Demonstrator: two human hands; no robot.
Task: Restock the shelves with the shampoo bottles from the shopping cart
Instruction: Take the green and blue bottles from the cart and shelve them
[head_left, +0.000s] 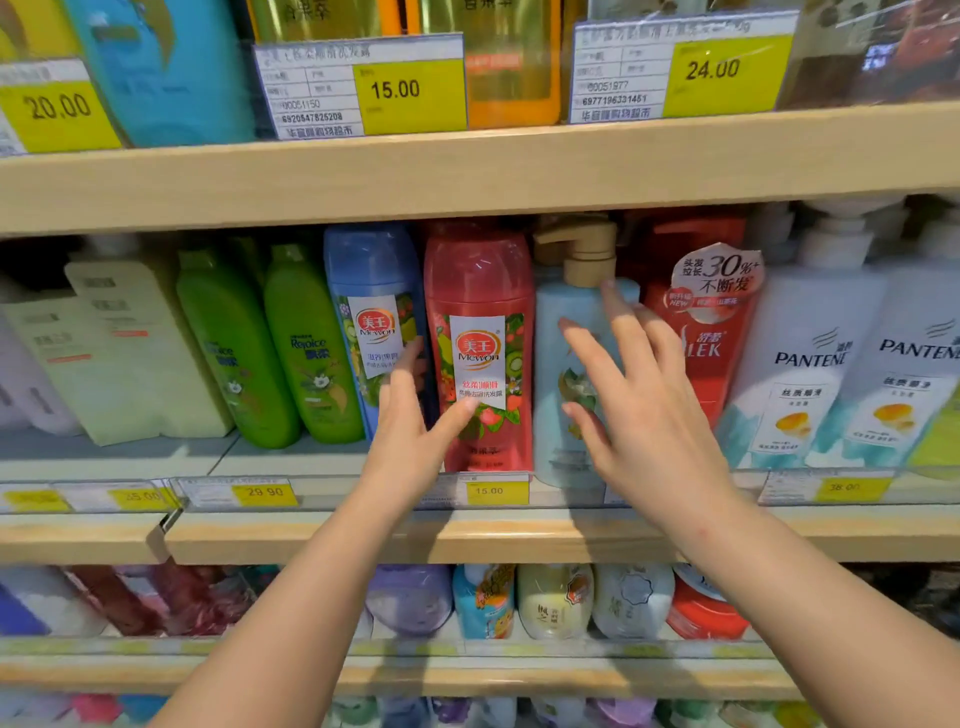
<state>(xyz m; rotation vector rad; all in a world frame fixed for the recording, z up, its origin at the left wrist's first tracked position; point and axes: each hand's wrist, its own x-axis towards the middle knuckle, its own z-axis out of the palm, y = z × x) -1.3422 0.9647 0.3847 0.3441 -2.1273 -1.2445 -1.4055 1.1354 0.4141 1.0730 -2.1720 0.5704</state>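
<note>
Now red bottle (478, 332) between left hand (410, 441) fingers (457, 415)

A close view of a supermarket shelving unit fills the scene. A thick, pale wooden upper shelf board (467, 171) runs across the top, with white-and-yellow price tags (410, 93) standing along its front edge. Below it, a matching pale wooden middle shelf board (519, 535) carries a clear plastic price rail (260, 493) holding small yellow labels. A third light wooden lower shelf edge (467, 675) runs beneath. The lighting is bright and even, with dark shadow behind the top of the middle row.
</note>
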